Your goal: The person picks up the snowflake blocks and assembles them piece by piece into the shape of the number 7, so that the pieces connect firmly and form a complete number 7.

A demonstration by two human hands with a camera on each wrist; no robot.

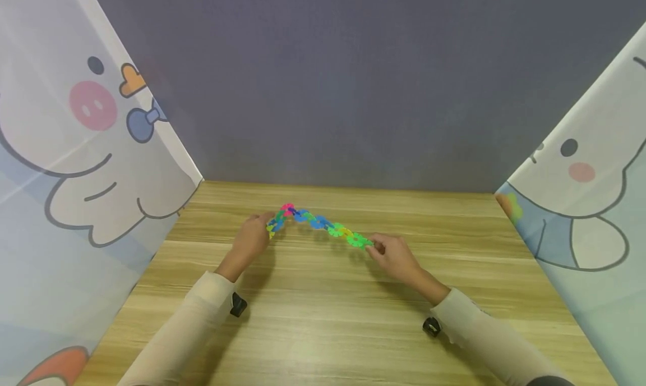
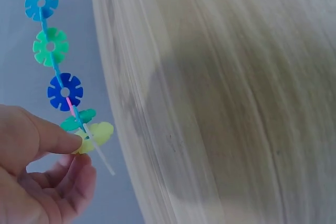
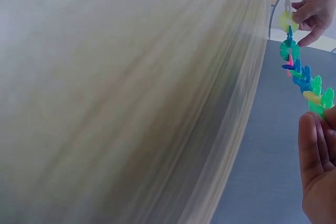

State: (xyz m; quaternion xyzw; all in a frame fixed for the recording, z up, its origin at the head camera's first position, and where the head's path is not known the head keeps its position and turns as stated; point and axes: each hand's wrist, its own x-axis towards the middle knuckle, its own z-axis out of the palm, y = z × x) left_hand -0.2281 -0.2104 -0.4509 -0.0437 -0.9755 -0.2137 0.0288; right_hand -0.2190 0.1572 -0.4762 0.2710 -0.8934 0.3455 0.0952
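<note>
A chain of interlocked notched plastic discs (image 1: pixel 319 222) in blue, green, yellow and pink stretches between my two hands, above the wooden table. My left hand (image 1: pixel 253 237) pinches a yellow disc (image 2: pixel 100 134) at the chain's left end, thumb against fingers. Past that disc sticks out a whitish disc (image 2: pixel 103 158), seen edge-on. At the other end, my right hand (image 1: pixel 396 256) pinches a green disc (image 1: pixel 367 243) between thumb and fingers. The chain bends at a pink disc (image 1: pixel 287 208), its highest point in the head view, and slopes down toward the right hand.
Beneath the hands lies the wood-grain table (image 1: pixel 323 318). A grey wall (image 1: pixel 323 83) rises behind its far edge. Cartoon-printed panels stand on the left (image 1: pixel 45 206) and on the right (image 1: pixel 600 206).
</note>
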